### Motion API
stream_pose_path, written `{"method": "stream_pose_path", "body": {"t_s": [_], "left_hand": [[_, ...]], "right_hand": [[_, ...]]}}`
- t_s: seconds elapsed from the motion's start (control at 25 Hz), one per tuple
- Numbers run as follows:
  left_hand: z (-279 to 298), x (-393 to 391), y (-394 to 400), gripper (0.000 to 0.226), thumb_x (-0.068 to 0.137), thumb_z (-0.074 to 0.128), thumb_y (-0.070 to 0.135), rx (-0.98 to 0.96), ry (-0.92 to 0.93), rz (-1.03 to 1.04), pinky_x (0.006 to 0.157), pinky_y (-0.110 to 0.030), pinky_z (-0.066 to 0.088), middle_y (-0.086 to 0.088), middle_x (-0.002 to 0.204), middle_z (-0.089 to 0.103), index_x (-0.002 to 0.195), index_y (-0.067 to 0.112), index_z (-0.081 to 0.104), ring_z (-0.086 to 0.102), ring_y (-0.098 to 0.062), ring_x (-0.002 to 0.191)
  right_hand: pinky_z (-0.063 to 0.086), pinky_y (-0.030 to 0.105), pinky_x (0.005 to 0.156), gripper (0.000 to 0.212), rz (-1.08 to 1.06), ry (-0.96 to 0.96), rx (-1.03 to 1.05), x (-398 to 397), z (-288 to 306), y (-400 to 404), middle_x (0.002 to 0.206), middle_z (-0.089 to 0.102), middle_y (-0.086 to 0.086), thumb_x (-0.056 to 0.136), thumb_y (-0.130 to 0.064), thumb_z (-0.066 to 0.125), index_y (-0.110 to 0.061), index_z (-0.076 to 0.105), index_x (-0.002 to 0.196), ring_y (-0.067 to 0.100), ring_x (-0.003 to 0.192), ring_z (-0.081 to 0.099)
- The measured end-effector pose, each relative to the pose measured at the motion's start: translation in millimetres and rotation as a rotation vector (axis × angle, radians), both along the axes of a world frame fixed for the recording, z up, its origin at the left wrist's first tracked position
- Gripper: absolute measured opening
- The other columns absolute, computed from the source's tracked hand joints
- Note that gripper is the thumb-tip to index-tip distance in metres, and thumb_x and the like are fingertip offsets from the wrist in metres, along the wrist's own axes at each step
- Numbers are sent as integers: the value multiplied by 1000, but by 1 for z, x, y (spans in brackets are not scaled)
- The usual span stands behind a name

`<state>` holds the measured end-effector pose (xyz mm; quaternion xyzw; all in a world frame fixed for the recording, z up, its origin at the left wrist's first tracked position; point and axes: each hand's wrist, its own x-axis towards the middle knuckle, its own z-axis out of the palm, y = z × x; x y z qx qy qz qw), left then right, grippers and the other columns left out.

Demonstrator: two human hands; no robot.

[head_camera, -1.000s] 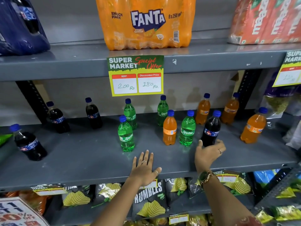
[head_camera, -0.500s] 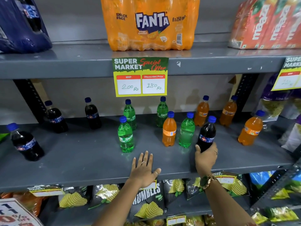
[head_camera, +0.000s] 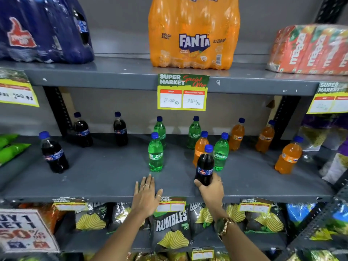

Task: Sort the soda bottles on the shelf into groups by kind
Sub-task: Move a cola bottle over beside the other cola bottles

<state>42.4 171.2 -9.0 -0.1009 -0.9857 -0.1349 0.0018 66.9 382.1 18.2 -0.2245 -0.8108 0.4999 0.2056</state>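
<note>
My right hand (head_camera: 211, 191) grips the base of a dark cola bottle (head_camera: 204, 166) near the front edge of the grey middle shelf (head_camera: 105, 178). It stands in front of an orange bottle (head_camera: 200, 147) and a green Sprite bottle (head_camera: 221, 151). My left hand (head_camera: 146, 194) lies flat and open on the shelf edge, below another Sprite bottle (head_camera: 155, 152). Three cola bottles (head_camera: 53, 152) stand at the left, two Sprite bottles (head_camera: 194, 132) at the back middle, three orange bottles (head_camera: 287, 156) at the right.
Multipacks of cola (head_camera: 43, 29), Fanta (head_camera: 194, 32) and Maaza (head_camera: 308, 49) sit on the upper shelf. A price tag (head_camera: 182, 92) hangs from its edge. Chip bags (head_camera: 171, 228) fill the shelf below. Green packets (head_camera: 9, 147) lie at the far left.
My right hand closed on the cola bottle and drew it left and forward, away from the orange and Sprite bottles. My left hand stayed flat on the shelf edge.
</note>
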Motion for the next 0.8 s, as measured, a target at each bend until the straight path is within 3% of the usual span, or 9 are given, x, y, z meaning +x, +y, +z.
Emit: {"method": "stream_pose_path", "body": {"t_s": [0.4,0.6,0.8], "left_hand": [[4,-19,-124,89,86,29,69,-74,-62,74,119,-45,-2,-3,160,-3,148,11,0,-4,-18,147],[11,-31,-180,104,77,34,79,-92,-160,138,119,-49,-6,0,159,-9,148,14,-7,-8,-16,146],[20,-42,-206,116,68,43,83,-85,-251,157,118,-50,-10,2,158,-15,147,17,-12,-13,-15,145]], "right_hand": [[45,31,80,43,404,-32,-58,-30,2,-109,100,68,11,61,-16,79,-13,59,99,27,97,61],[48,37,90,52,498,-2,-11,-53,-2,-160,107,68,12,61,-20,81,-11,59,107,27,101,60],[48,39,87,50,577,-16,44,-84,-1,-198,102,68,18,63,-22,81,-8,58,105,31,98,61]]}}
